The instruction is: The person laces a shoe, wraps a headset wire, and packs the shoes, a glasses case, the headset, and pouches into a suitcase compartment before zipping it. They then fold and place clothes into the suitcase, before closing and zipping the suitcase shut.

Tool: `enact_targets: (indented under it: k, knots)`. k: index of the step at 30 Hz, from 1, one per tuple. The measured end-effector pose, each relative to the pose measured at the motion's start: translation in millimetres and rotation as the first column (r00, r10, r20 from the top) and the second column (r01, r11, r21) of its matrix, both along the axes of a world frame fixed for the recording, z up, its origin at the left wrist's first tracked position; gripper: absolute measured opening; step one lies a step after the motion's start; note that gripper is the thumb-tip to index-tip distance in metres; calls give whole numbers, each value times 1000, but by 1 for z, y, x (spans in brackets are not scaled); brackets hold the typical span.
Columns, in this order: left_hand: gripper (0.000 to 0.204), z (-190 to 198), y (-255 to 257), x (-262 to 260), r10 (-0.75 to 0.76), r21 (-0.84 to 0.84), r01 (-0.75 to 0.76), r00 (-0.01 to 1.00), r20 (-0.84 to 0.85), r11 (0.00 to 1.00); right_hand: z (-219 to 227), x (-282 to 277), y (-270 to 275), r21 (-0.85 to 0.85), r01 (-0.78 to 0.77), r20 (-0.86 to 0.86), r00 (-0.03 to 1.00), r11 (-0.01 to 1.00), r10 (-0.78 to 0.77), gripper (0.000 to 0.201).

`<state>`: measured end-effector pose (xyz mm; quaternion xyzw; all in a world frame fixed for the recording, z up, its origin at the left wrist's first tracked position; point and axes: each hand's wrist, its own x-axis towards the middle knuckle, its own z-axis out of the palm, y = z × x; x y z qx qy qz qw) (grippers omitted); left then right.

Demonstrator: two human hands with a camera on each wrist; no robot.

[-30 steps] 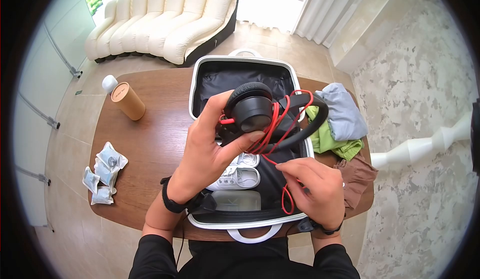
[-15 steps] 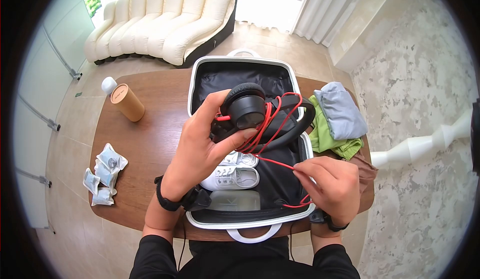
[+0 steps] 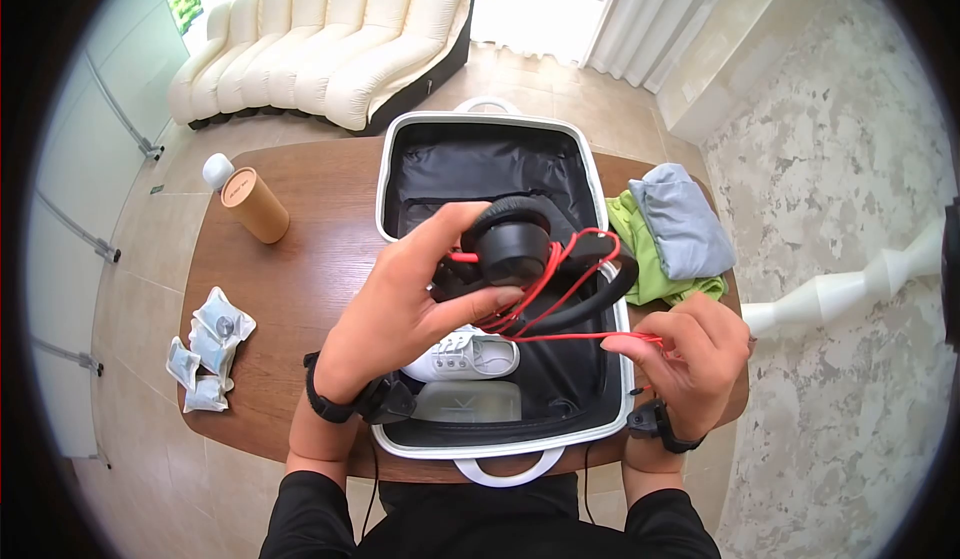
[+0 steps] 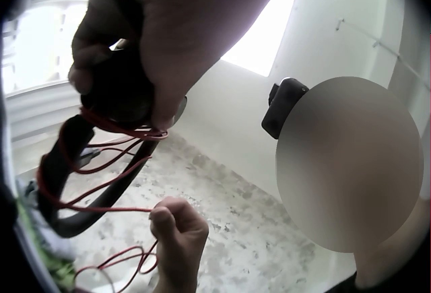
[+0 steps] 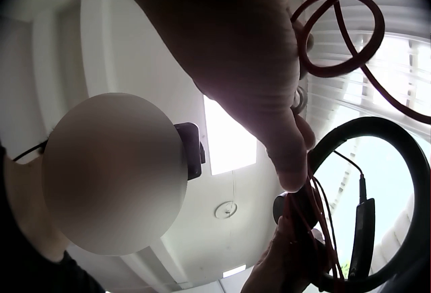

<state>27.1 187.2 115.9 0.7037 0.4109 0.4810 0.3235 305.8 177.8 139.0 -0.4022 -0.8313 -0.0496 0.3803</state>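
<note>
My left hand (image 3: 395, 299) grips black headphones (image 3: 512, 252) by an ear cup, thumb in front and fingers behind, over the open suitcase (image 3: 627, 359). Red cable (image 3: 570, 337) is looped round the ear cup and headband. To the right, past the suitcase rim, my right hand (image 3: 698, 359) pinches the cable between thumb and fingers, and the stretch between the hands runs straight. Loose cable coils (image 5: 342, 71) hang by the right hand in its wrist view. Below the left hand, a white shoe (image 3: 450, 359) and a translucent case (image 3: 465, 402) lie in the suitcase.
Folded grey-blue clothing (image 3: 682, 221) and green clothing (image 3: 650, 279) lie right of the suitcase on the wooden table (image 3: 300, 289). A brown cylinder (image 3: 258, 207), a white rounded object (image 3: 216, 171) and several pale packets (image 3: 213, 349) sit at the left.
My right hand has moved right with the pinched cable, drawing it out straight. The headphones dipped slightly, after first shifting left, and my left hand keeps its hold.
</note>
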Motion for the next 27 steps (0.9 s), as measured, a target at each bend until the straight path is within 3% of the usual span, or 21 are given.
enact_targets:
  k: [5, 12, 18, 22, 27]
  knots:
    - [58, -2, -2, -5, -107, 37, 113, 986, -129, 993, -2, 2, 9, 90, -52, -51, 997, 995, 57, 38]
    - [57, 3, -2, -6, -161, 10, 167, 962, -220, 986, -8, 9, 13, 23, -189, -139, 972, 982, 190, 34]
    - [58, 4, -3, -9, -255, -60, 248, 942, -217, 967, -5, 14, 13, 50, -187, -224, 955, 981, 194, 34]
    - [59, 3, -3, -12, -297, -7, 303, 931, -211, 953, -4, 22, 18, -30, -286, -242, 932, 958, 271, 34]
    - [63, 3, -5, -15, -368, -49, 365, 928, -57, 930, -5, 19, 20, -147, -364, -356, 887, 920, 295, 32]
